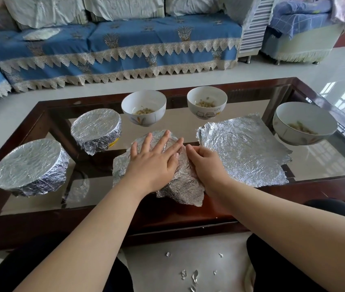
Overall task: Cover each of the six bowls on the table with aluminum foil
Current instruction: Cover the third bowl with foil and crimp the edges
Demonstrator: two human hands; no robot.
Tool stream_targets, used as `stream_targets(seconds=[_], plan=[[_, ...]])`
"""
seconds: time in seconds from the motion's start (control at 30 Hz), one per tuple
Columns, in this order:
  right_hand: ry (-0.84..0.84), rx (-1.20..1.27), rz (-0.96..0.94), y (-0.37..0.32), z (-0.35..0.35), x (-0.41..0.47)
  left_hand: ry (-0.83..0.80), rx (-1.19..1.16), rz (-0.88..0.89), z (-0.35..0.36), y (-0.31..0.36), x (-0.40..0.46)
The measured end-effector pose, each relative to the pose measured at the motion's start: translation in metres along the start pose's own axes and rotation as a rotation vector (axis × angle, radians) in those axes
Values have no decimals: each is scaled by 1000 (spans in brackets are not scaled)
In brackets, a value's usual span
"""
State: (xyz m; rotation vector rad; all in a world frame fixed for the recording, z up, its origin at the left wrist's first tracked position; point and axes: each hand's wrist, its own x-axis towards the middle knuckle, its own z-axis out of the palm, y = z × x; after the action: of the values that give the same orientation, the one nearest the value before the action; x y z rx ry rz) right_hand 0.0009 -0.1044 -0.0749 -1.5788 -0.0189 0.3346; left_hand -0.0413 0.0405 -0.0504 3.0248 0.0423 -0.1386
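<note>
Two bowls wrapped in foil stand at the left: one (pixel 30 165) near the front, one (pixel 96 130) behind it. A third bowl in the middle lies under a loose foil sheet (pixel 185 186). My left hand (pixel 155 159) presses flat on top of that foil with fingers spread. My right hand (pixel 204 161) curls against the foil's right side, folding it down over the rim. Three white bowls with food stand uncovered: back middle (pixel 144 107), back right (pixel 207 102) and far right (pixel 304 123). Flat foil sheets (pixel 245 148) lie to the right of my hands.
The bowls stand on a glass-topped coffee table with a dark wooden frame (pixel 188 216). A blue-covered sofa (pixel 114 49) runs behind it. Small foil scraps (pixel 188 275) lie on the floor between my knees.
</note>
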Motion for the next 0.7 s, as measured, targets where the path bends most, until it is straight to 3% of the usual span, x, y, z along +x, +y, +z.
stream_targets(seconds=[0.37, 0.7], plan=[[205, -21, -40, 18, 14, -6, 10, 13, 4, 1, -1, 0], [145, 1, 38, 13, 16, 4, 21, 3, -2, 1, -2, -1]])
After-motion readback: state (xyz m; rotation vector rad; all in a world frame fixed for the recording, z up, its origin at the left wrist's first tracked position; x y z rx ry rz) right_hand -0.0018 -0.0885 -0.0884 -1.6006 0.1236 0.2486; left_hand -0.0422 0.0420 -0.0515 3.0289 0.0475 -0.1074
